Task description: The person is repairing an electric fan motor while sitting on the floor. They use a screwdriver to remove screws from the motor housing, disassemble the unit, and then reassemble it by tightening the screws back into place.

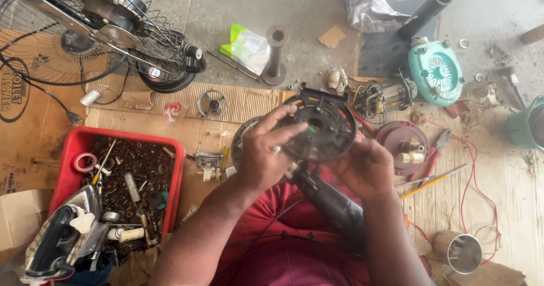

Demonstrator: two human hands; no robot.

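So here we've got the round black plastic fan housing plate [320, 124] up off the floor and held between both hands, right in the middle of the view above our lap. Our left hand [265, 153] is wrapped on its left rim, fingers curled over the top edge and thumb along the near side, clamped on the plate. Our right hand [365, 170] cups the lower right rim from underneath, fingers closed on it too, though the fingertips are hidden behind the disc.

The bit that matters: the plate faces up towards us, tilted a little away, and the dark cylindrical stand pole [331, 204] runs from under the disc's near edge down to our lap, so the long axis points from the plate back at our body. The plate sits between the hands, left hand a touch higher and further onto the face, so it's the nearer one to the centre hole.

Around us: a red plastic tray of screws and small parts [73, 144] just left of the left forearm, a wire fan guard [102, 31] top left, a teal round motor cover [436, 70] well off to the upper right, and a yellow-handled screwdriver [425, 185] lying near the right hand on the cardboard.
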